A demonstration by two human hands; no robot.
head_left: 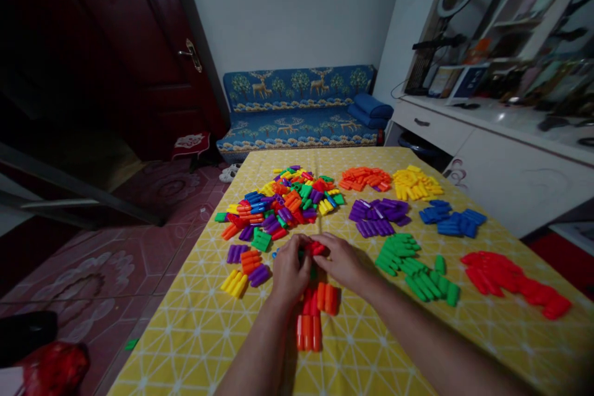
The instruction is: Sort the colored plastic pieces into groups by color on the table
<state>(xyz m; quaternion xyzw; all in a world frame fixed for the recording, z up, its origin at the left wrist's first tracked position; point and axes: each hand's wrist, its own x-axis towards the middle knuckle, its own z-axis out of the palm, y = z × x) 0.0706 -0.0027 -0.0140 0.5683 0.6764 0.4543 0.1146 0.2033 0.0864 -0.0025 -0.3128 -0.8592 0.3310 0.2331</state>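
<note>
Pinching a red block with the closed fingers of our right hand, we are holding it low over the yellow tablecloth, between both hands, probably so that each can reach it easily. Our left hand is curling its fingers right beside it, but its own knuckles are hiding the grip, so we cannot tell whether it is closing on anything.

Ahead and to the left, a mixed pile is lying within reach. On the right, single colours are sitting in patches with gaps between, seemingly to stop them mingling: an orange pile and a yellow pile farthest away, a purple pile and a blue pile nearer, then a green pile and a red pile. Orange blocks are resting close to our wrists, perhaps for handiness.
</note>
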